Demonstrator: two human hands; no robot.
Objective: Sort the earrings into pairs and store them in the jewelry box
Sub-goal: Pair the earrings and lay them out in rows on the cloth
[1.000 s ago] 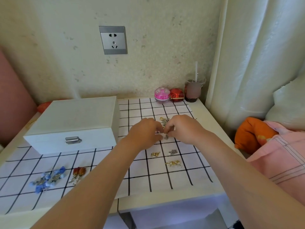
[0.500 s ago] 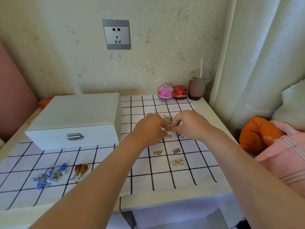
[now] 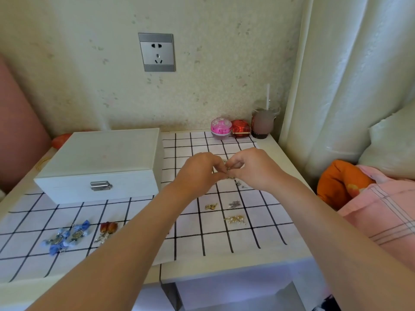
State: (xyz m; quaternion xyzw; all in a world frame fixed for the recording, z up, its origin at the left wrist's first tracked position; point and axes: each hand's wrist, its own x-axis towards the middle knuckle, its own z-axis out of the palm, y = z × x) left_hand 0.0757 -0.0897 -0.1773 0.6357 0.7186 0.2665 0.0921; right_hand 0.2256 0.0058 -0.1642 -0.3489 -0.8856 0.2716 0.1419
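My left hand [image 3: 198, 173] and my right hand [image 3: 253, 168] meet fingertip to fingertip over the checked cloth [image 3: 224, 239], both pinching a small metal earring [image 3: 228, 169] between them. A loose silver earring [image 3: 239, 183] lies just under my right hand. Nearer to me lie a gold earring [image 3: 211, 206], a silver earring [image 3: 234, 204] and a gold pearl pair [image 3: 235, 219]. At the front left are a blue bow pair [image 3: 67, 236] and an amber drop pair [image 3: 107, 228]. The white jewelry box [image 3: 101, 162] stands closed at the left, latch facing me.
At the back by the wall stand a pink round case [image 3: 221, 127], a red case [image 3: 240, 128] and a cup with a straw [image 3: 263, 123]. A curtain [image 3: 350, 75] hangs right. An orange cushion [image 3: 341, 180] and pink fabric lie beyond the table's right edge.
Both hands have stayed together over the same spot, fingers working on the small earring. The camera has tilted up slightly, so the table sits lower in view.
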